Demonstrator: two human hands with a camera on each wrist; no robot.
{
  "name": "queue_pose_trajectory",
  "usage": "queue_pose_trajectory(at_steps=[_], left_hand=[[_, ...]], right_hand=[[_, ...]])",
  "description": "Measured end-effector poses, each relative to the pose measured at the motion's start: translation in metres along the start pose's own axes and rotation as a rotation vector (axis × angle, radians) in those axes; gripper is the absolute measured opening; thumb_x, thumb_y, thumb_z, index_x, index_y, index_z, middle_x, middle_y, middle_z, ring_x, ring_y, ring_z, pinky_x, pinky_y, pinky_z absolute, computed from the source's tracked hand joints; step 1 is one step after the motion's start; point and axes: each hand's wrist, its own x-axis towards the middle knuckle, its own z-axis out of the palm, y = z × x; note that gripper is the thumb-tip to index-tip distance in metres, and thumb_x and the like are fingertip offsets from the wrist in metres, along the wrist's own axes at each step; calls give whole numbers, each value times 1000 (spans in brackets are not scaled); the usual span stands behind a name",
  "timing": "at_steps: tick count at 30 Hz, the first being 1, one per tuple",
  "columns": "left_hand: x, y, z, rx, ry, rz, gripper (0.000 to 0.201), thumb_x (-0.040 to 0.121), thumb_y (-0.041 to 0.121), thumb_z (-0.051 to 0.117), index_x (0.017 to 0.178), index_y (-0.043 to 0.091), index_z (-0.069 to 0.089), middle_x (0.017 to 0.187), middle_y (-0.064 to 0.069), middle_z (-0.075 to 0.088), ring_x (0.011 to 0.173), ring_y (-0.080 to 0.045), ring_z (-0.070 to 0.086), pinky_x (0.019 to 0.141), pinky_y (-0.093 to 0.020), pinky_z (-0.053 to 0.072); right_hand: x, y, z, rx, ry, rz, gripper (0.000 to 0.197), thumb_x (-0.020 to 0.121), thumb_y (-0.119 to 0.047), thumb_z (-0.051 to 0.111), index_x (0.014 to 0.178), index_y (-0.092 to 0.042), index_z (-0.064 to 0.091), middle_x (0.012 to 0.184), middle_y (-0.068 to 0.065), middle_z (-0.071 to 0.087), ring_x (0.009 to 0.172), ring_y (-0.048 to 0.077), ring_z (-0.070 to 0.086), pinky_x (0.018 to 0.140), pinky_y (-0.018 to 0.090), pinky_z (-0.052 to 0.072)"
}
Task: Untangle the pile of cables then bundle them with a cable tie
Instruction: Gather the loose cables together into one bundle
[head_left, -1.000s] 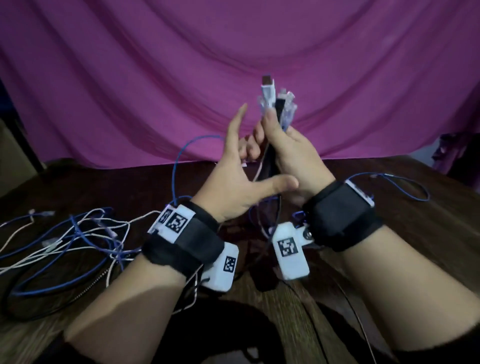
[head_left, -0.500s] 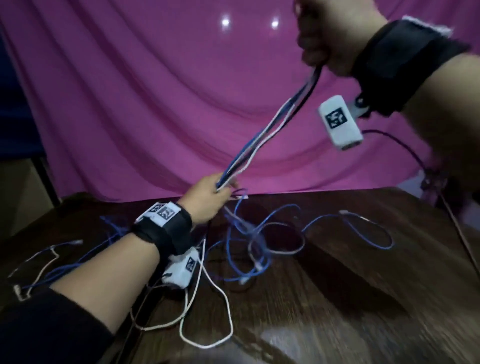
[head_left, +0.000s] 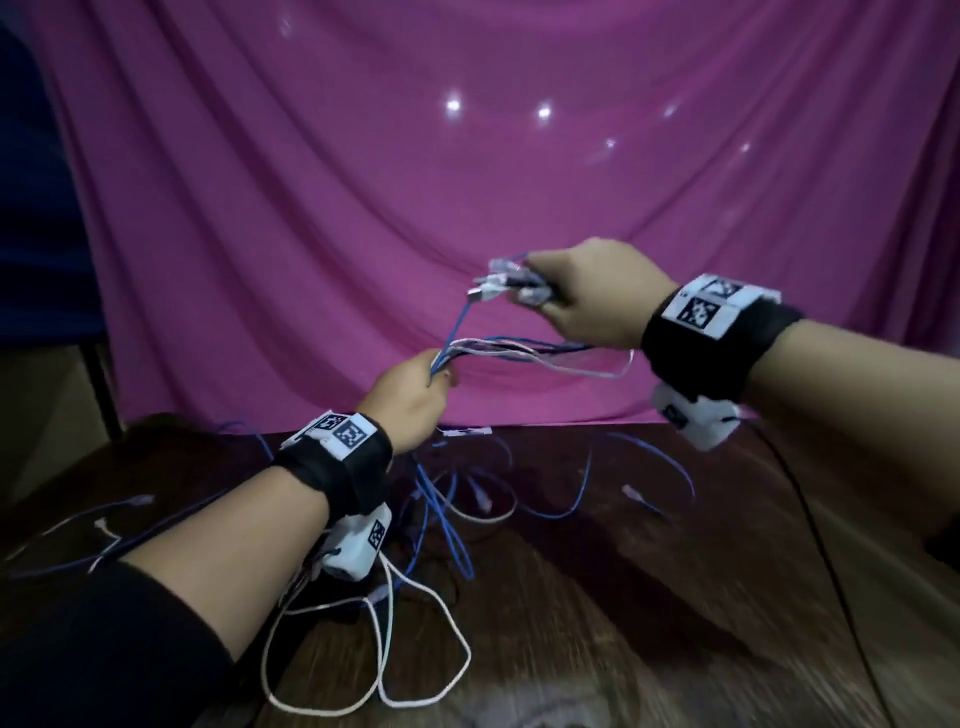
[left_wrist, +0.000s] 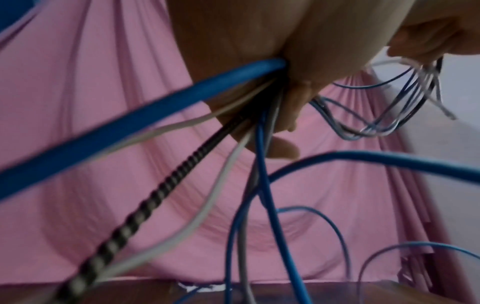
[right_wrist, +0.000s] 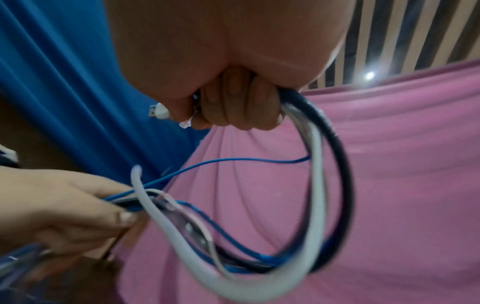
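My right hand (head_left: 587, 299) (right_wrist: 233, 111) grips the gathered ends of several blue, white and black cables; their plugs (head_left: 501, 286) stick out to the left of the fist. From the fist the bundle of cables (head_left: 530, 351) (right_wrist: 319, 185) sags in a loop over to my left hand (head_left: 415, 397) (left_wrist: 285, 98) (right_wrist: 67, 207), which grips the same strands lower down. Below the left hand the cables (head_left: 441, 509) (left_wrist: 262, 185) hang to the wooden table (head_left: 649, 597), where blue and white loops (head_left: 374, 654) lie spread. I see no cable tie.
A pink cloth backdrop (head_left: 467, 182) hangs close behind the table. Loose cable ends (head_left: 119, 525) lie at the table's left. A thin black cord (head_left: 831, 561) runs down over the table's right side from my right wrist.
My right hand has come down from high up to just above and right of the left hand, so the taut bundle now sags in a loop. The left hand has risen a little off the table.
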Motion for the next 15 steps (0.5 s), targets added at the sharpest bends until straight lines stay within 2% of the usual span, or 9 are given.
queue_pose_trajectory(at_steps=[2, 4, 6, 7, 9, 11, 12, 13, 15], left_hand=[[1, 13, -5, 11, -11, 45, 20, 96, 27, 46, 98, 21, 64, 91, -4, 69, 88, -30, 62, 78, -37, 48], [0, 28, -11, 36, -38, 101, 17, 99, 23, 49, 98, 18, 66, 93, -6, 68, 91, -31, 62, 82, -40, 50], [-1, 37, -17, 71, -58, 143, 19, 99, 22, 50, 100, 16, 68, 100, -8, 70, 97, -29, 63, 87, -40, 50], [-3, 40, -21, 76, -72, 155, 19, 99, 19, 50, 100, 16, 69, 103, -8, 72, 99, -28, 64, 89, -41, 50], [-8, 41, -27, 108, -107, 174, 21, 96, 12, 48, 97, 14, 69, 101, -7, 73, 97, -29, 66, 87, -41, 52], [-11, 44, -33, 200, -141, 202, 22, 96, 15, 48, 103, 13, 68, 104, -9, 72, 98, -31, 66, 87, -41, 53], [-12, 45, -35, 231, -154, 227, 23, 98, 17, 48, 109, 13, 68, 108, -10, 72, 100, -32, 66, 88, -42, 53], [-11, 46, -38, 228, -157, 254, 24, 99, 18, 49, 112, 13, 68, 108, -11, 73, 100, -31, 66, 88, -43, 53], [-13, 50, -37, 138, -152, 264, 19, 98, 18, 51, 102, 15, 69, 93, -7, 74, 89, -29, 68, 81, -45, 53]], right_hand=[[-2, -18, 9, 77, 6, -11, 29, 99, -45, 53, 84, -20, 50, 81, 15, 68, 81, 44, 63, 59, 37, 34], [-4, -30, 18, 186, -9, 21, 25, 98, -40, 58, 83, -27, 43, 83, 13, 67, 83, 42, 60, 61, 38, 33], [-6, -35, 25, 321, -68, 43, 23, 97, -41, 61, 90, -23, 49, 88, 7, 68, 86, 37, 61, 70, 41, 44], [-8, -35, 26, 412, -93, 50, 27, 96, -43, 64, 100, -18, 58, 95, 3, 70, 91, 30, 64, 79, 42, 49], [-12, -32, 25, 581, -110, 87, 57, 85, -50, 76, 131, -19, 61, 117, -9, 70, 109, 9, 66, 99, 34, 49], [-12, -30, 21, 605, -139, 103, 84, 72, -57, 85, 143, -24, 55, 134, -15, 64, 122, -3, 57, 107, 21, 43], [-11, -31, 21, 545, -190, 92, 89, 68, -59, 86, 143, -25, 55, 138, -16, 62, 125, -3, 55, 106, 18, 41], [-9, -32, 23, 488, -245, 89, 83, 67, -58, 87, 138, -27, 59, 134, -16, 65, 120, -1, 59, 101, 20, 43], [-11, -33, 30, 422, -309, 119, 41, 73, -51, 85, 100, -25, 69, 94, -11, 74, 83, 9, 67, 77, 29, 50]])
